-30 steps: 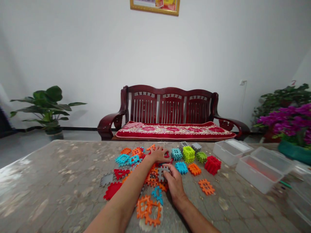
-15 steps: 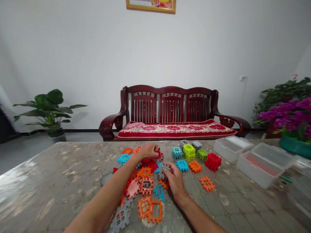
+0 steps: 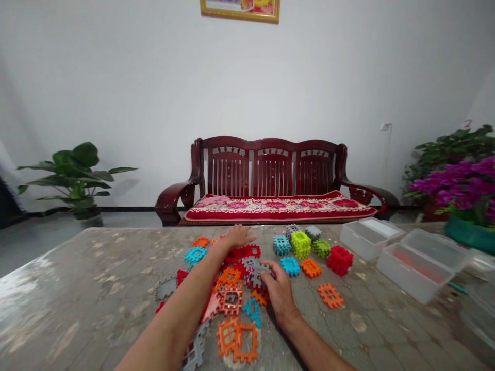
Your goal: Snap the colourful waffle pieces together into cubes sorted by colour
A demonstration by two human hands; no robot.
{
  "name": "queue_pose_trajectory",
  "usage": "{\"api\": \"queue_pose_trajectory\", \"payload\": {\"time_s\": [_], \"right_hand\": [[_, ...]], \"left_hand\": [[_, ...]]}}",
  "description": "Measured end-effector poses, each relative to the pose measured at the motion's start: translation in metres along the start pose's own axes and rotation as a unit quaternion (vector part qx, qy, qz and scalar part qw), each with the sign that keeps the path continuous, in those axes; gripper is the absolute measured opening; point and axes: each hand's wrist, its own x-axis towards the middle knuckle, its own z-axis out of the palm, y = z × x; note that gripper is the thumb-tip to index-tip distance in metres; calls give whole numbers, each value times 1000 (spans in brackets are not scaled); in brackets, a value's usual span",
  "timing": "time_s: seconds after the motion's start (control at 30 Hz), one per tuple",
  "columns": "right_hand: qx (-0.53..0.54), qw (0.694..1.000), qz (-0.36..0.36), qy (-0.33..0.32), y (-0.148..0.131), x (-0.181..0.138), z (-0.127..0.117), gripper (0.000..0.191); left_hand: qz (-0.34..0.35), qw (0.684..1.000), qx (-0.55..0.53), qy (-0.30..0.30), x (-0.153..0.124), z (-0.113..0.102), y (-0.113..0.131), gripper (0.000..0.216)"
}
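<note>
My left hand (image 3: pixel 238 236) hovers over the far side of a heap of toothed plastic building tiles, fingers stretched out and holding nothing. Just below it lie red tiles (image 3: pixel 252 251). My right hand (image 3: pixel 279 289) pinches a grey toothed tile (image 3: pixel 261 274) at the heap's right side, thumb on top. Around the hands lie orange tiles (image 3: pixel 231 276), a pink square frame tile (image 3: pixel 231 300) and a light blue tile (image 3: pixel 252 310). Two overlapping orange window tiles (image 3: pixel 246 342) lie nearest me. My left forearm hides part of the heap.
Right of the heap stand a yellow-green stack (image 3: pixel 300 244), a red stack (image 3: pixel 340 260) and a blue stack (image 3: pixel 282 245). Loose orange tiles (image 3: pixel 330 296) lie nearby. Clear plastic boxes (image 3: pixel 410 273) stand at the table's right, by a flower pot (image 3: pixel 469 233).
My left hand has let go of a red tile and opened, shifting slightly left. That spot now shows red tiles on the heap. My right hand keeps the grey tile, nearly still.
</note>
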Motion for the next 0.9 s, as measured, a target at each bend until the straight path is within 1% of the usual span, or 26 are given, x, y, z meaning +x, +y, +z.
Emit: {"api": "queue_pose_trajectory", "payload": {"time_s": [0.1, 0.17, 0.27, 0.33, 0.4, 0.47, 0.5, 0.53, 0.57, 0.6, 0.63, 0.7, 0.73, 0.8, 0.83, 0.9], "right_hand": [[11, 1000, 1, -5, 1, 1, -1, 36], [13, 1000, 2, -1, 0, 1, -1, 36], [14, 1000, 2, 3, -3, 1, -1, 35], [18, 1000, 3, 2, -5, 0, -1, 35], [19, 1000, 5, 2, -5, 0, -1, 36], [16, 1000, 6, -1, -4, 0, -1, 37], [14, 1000, 5, -5, -3, 0, -1, 37], [12, 1000, 4, -9, -2, 0, -1, 38], [9, 1000, 2, -14, -1, 0, -1, 38], [7, 1000, -1, -18, 0, 0, -1, 39], [4, 1000, -4, -20, 1, 0, -1, 39], [-5, 1000, -9, -19, 1, 0, -1, 38], [-10, 1000, -9, -19, 1, 0, -1, 38], [-15, 1000, -5, -24, 1, 0, -2, 38], [-15, 999, -2, -28, 1, 0, -2, 39], [-13, 999, 1, -35, 2, 0, -2, 40]], "left_hand": [[-12, 999, 31, -16, 0, 13, 5, 51], [-6, 999, 43, -18, -5, 13, 7, 43], [0, 999, 53, -1, -21, 3, 12, 41], [6, 998, 55, 19, -39, -8, 13, 43], [9, 997, 53, 51, -61, -19, 6, 45], [6, 994, 52, 94, -87, -28, -12, 44], [-7, 990, 53, 131, -100, -31, -25, 43], [-43, 985, 62, 156, -113, -33, -41, 43], [-71, 981, 76, 164, -126, -33, -59, 42], [-100, 977, 94, 164, -138, -31, -77, 42], [-140, 973, 107, 151, -150, -28, -95, 41], [-198, 967, 118, 104, -169, -18, -125, 45], [-219, 966, 112, 79, -176, -12, -135, 47], [-229, 966, 105, 66, -182, 0, -144, 49], [-230, 966, 95, 69, -182, 6, -143, 50], [-205, 972, 69, 87, -176, 16, -134, 50]]}}
